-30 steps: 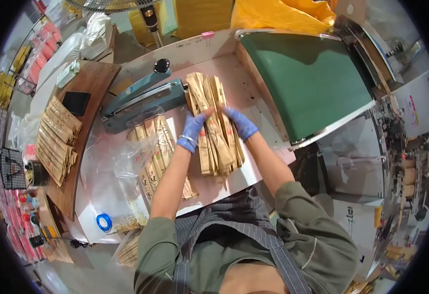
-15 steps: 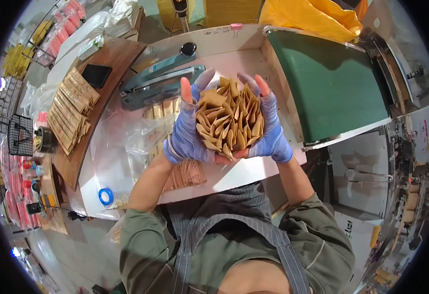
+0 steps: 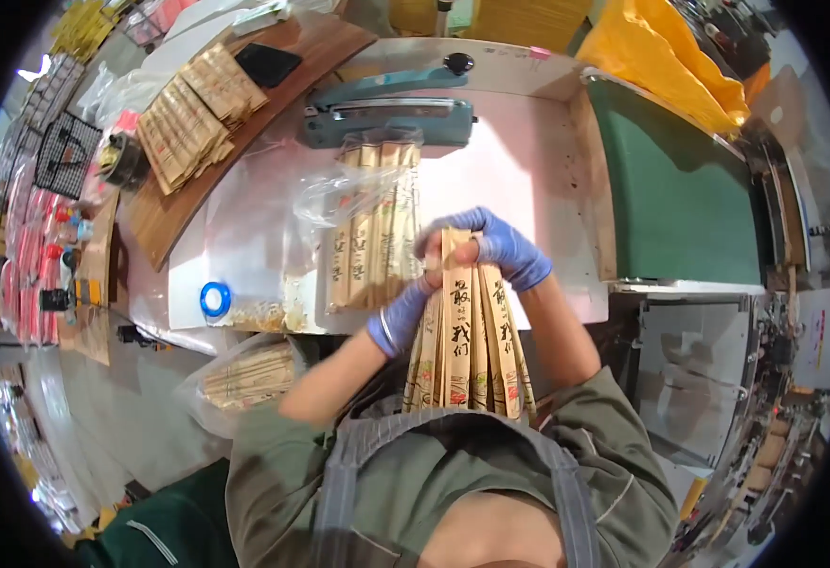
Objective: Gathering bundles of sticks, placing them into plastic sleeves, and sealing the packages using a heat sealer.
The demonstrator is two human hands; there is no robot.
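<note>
Hands in blue gloves close round the top of a bundle of long tan paper sleeves with printed fronts (image 3: 470,350), held upright against the person's chest: the left hand (image 3: 405,312) has its grip wrapped on the bundle's left edge, the right hand (image 3: 495,248) has its grip curled over the upper ends. Just beyond the left hand, a clear plastic bag holding more tan sleeves (image 3: 372,222) lies on the pale bench (image 3: 519,151). Beyond that bag stands a teal bar-shaped heat sealer (image 3: 386,109). Left of the hands, well apart, a blue tape roll (image 3: 214,299) lies near the bench edge. Farther left and beyond, stacks of tan sleeves (image 3: 187,118) rest on a brown wooden board (image 3: 320,43). Right of the hands runs a green conveyor belt (image 3: 680,194).
</note>
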